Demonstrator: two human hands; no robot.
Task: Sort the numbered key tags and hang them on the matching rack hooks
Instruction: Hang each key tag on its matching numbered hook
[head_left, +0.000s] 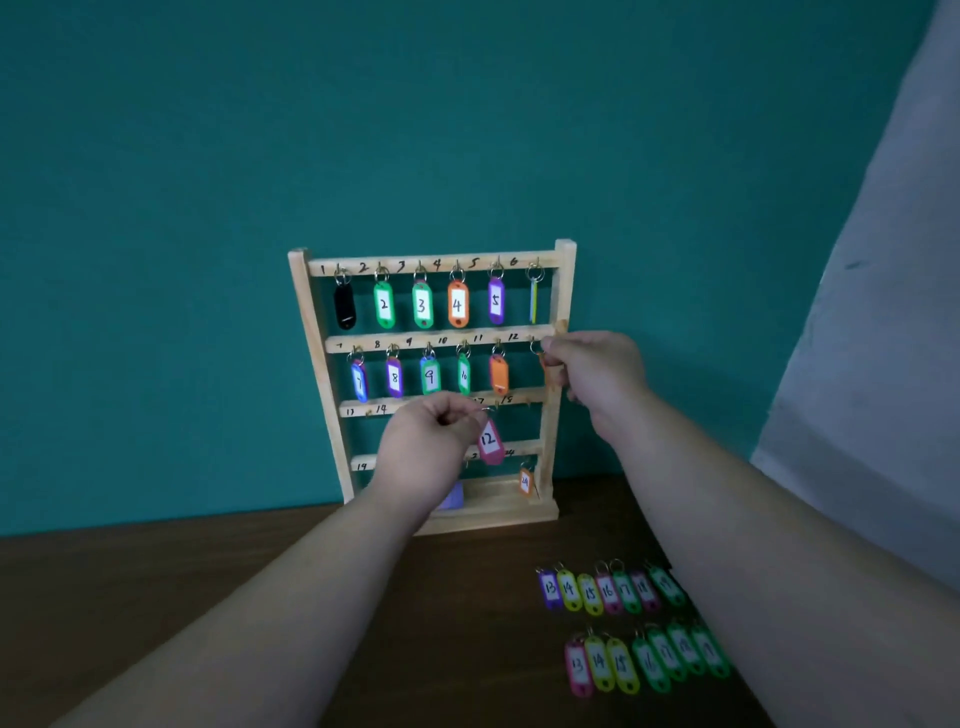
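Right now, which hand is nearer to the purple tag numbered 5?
Right. The right hand sits below and right of the purple tag; the left hand is much lower and to its left.

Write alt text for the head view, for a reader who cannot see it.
The left hand holds a pink tag numbered 12 before a wooden key rack, while the right hand pinches a key ring at hook 12.

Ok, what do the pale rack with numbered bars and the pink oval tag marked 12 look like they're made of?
The pale rack looks like unfinished light wood: matt, squared bars, numbers handwritten straight on. The pink oval tag looks like smooth moulded plastic with a white label, probably paper; its ring looks like thin metal wire.
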